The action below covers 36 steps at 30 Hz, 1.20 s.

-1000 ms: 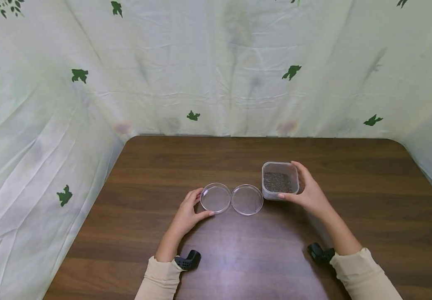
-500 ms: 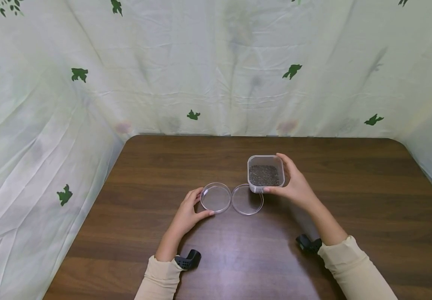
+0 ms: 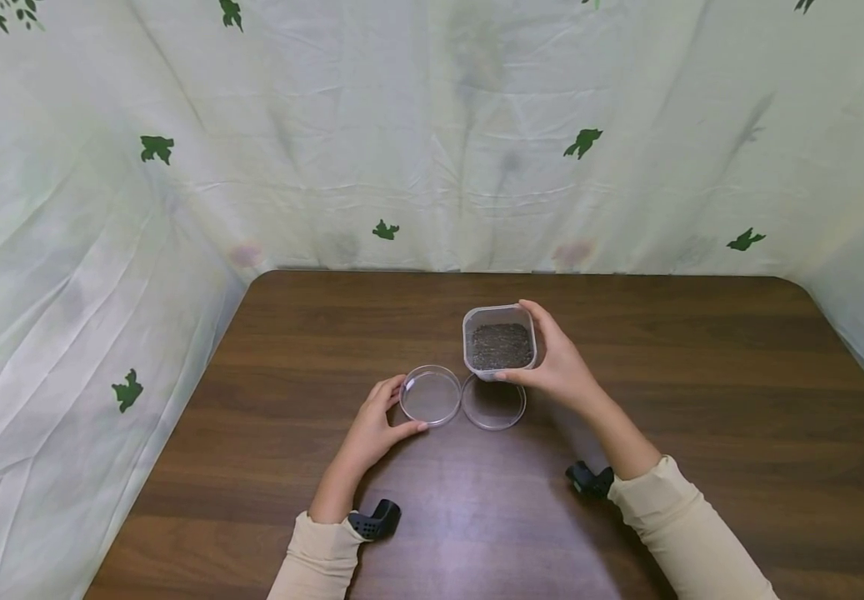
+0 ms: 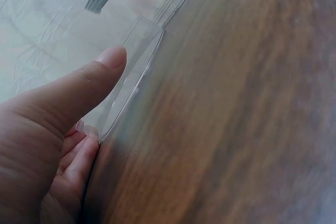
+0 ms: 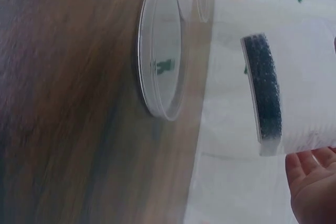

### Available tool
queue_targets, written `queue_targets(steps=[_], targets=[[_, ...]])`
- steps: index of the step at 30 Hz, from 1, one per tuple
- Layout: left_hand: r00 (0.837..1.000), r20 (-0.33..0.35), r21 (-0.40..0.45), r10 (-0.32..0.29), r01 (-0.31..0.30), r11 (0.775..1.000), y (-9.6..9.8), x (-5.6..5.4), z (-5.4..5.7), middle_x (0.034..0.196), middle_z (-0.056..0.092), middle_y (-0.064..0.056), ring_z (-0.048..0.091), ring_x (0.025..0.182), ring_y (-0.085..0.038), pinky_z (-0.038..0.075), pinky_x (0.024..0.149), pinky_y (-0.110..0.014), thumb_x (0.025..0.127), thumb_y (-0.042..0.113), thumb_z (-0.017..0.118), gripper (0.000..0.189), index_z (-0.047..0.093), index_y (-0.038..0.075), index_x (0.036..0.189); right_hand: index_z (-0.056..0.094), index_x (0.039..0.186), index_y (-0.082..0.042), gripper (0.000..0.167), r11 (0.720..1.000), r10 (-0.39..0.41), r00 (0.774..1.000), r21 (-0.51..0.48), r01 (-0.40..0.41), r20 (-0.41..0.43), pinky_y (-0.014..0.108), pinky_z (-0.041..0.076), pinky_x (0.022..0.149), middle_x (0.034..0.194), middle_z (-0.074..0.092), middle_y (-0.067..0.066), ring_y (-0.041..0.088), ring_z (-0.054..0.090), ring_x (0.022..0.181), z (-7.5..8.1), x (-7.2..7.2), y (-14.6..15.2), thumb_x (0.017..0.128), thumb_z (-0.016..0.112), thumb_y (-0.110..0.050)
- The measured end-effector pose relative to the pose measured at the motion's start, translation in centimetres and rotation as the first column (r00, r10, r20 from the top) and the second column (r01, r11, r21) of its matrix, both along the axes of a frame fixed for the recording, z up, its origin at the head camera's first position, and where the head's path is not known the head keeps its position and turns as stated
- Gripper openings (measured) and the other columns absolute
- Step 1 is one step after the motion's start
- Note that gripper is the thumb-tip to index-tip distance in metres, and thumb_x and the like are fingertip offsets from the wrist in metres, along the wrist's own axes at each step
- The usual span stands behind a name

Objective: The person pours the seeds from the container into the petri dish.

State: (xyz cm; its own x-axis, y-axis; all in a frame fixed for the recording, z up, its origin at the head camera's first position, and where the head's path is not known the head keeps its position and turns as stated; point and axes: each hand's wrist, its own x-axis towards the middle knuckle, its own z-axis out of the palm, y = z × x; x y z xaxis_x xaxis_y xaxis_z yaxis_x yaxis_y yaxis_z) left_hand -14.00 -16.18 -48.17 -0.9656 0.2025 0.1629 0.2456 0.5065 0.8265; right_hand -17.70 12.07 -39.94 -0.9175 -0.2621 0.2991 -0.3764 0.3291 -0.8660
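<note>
Head view, mid-frame: right hand (image 3: 562, 367) has fingers clamped on clear square tub (image 3: 496, 316) of dark granules (image 3: 502, 346), aloft by far side of right petri dish (image 3: 493, 415), left hand (image 3: 372, 429) curls round left petri dish (image 3: 432, 396); likely a positioning step, next calling for a level grip.

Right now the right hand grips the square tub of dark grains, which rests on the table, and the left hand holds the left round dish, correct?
No: the square tub is held above the table, as the right wrist view shows. The right hand grips it, dark grains inside, and the left hand holds the left round dish.
</note>
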Motion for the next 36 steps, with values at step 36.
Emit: queue_targets(steps=[36], targets=[[1.000, 0.008, 0.002, -0.002, 0.002, 1.000, 0.0, 0.0, 0.1, 0.121, 0.044, -0.018, 0.048, 0.112, -0.029, 0.040, 0.095, -0.030, 0.064, 0.017, 0.081, 0.078, 0.042, -0.004, 0.128, 0.030, 0.136, -0.001, 0.098, 0.958, 0.097, 0.950, 0.287, -0.008, -0.297, 0.043, 0.025, 0.104, 0.135, 0.036, 0.015, 0.029, 0.031, 0.124, -1.2, -0.4, -3.5, 0.057, 0.086, -0.018]])
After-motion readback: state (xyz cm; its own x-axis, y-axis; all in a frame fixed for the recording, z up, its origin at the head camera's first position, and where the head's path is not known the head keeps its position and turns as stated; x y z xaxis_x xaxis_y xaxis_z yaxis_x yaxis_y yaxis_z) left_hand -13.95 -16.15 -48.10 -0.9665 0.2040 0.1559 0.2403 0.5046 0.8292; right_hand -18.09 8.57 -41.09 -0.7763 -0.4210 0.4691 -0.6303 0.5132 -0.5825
